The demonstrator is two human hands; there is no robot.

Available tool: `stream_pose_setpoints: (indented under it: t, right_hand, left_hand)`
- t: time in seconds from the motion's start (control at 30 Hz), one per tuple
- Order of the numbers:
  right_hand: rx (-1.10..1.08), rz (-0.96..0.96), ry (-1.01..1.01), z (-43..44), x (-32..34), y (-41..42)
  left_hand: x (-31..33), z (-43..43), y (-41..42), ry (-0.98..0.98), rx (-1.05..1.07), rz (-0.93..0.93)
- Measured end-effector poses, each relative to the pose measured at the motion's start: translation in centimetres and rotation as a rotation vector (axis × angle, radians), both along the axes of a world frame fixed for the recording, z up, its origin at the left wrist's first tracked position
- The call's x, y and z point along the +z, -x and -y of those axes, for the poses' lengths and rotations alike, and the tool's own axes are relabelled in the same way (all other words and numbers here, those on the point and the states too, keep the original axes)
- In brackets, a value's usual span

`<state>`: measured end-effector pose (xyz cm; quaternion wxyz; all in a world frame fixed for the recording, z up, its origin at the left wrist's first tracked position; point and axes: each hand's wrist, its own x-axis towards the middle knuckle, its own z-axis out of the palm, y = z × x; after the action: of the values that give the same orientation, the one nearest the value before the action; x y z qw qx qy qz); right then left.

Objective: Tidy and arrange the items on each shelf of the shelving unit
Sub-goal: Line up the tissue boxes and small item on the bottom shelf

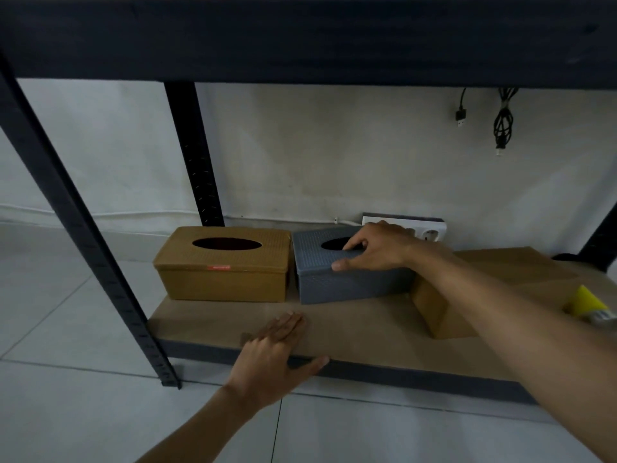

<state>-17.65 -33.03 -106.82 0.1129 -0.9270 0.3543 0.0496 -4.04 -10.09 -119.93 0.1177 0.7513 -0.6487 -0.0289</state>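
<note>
On the left of the shelf (367, 329), a tan box (222, 265) is sitting straight with its lid on. The left hand (270, 355) is lying flat on the near edge of the shelf. Its fingers are spread out straight and it is holding nothing.

Just right of the tan box, the grey box (347, 282) is sitting a bit crooked, close to the tan one. The right hand (377, 245) is pinching its lid, with the thumb on the near edge and the fingers curling at the oval hole.

I think the job now is lining the grey box up beside the tan one. Sliding should work better than lifting, because the lid might pop off. Turning it slowly until both fronts match should make a neat row.

Both boxes are showing only dark holes, so I cannot tell if tissues are inside. Farther right, a cardboard box (521, 265) is lying with its open side facing near. Only brown walls are showing inside. A yellow thing (584, 300) is peeking in at the far right.
</note>
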Motion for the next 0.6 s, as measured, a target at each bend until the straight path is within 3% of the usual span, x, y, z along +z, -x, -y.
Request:
stream_pose_setpoints:
  t: [0.2, 0.37, 0.6]
  right_hand:
    - [0.015, 0.124, -0.268, 1.5, 2.3, 1.7]
    - [-0.009, -0.062, -0.156, 3.0, 1.4, 3.0]
    - [0.031, 0.027, -0.042, 2.9, 0.5, 3.1]
  left_hand:
    - [-1.2, 0.2, -0.6, 0.127, -0.028, -0.055]
    - [-1.8, 0.3, -0.7, 0.149, -0.007, -0.039]
    - [-1.6, 0.3, -0.9, 0.111, -0.02, -0.044]
